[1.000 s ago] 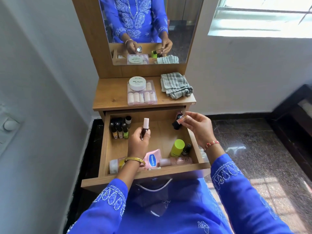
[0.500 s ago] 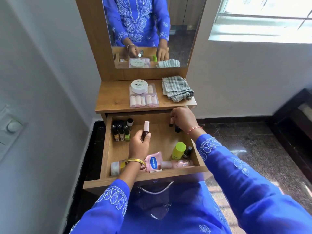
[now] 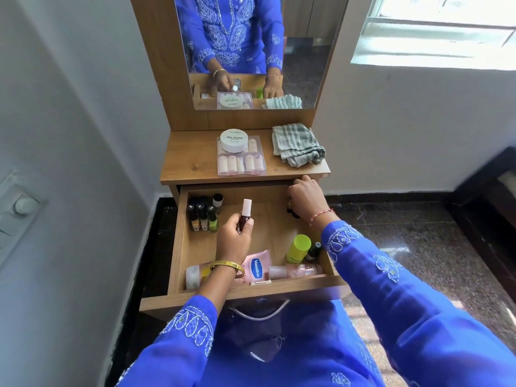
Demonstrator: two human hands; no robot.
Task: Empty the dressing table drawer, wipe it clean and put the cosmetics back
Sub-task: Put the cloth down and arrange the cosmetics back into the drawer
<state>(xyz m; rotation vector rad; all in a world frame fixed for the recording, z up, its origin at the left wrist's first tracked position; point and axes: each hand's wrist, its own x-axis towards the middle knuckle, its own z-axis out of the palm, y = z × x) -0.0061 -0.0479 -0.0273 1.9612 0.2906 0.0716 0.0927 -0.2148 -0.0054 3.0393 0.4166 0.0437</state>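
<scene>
The wooden drawer [image 3: 174, 241] is pulled out under the dressing table top [image 3: 190, 163]. My left hand [image 3: 234, 241] grips a dark nail polish bottle with a pale pink cap [image 3: 245, 212] above the drawer's middle. My right hand [image 3: 304, 195] reaches into the back right corner with its fingers curled down on a small bottle that it mostly hides; a black bottle [image 3: 293, 215] shows under it. Several nail polish bottles [image 3: 203, 216] stand at the back left. At the front lie a Vaseline tube [image 3: 257, 268], a pink bottle [image 3: 296, 270] and a white jar [image 3: 193, 276].
A yellow-green bottle [image 3: 298, 248] and a small dark bottle [image 3: 313, 251] stand at the drawer's right. On top sit a clear nail kit box [image 3: 241, 163] with a round white tub [image 3: 234, 140] and a folded striped cloth [image 3: 297, 145]. A mirror [image 3: 301, 51] rises behind; the white wall is close on the left.
My right hand carried a small pink-capped bottle from above the drawer down into the back right corner. My left hand has kept the nail polish bottle almost still.
</scene>
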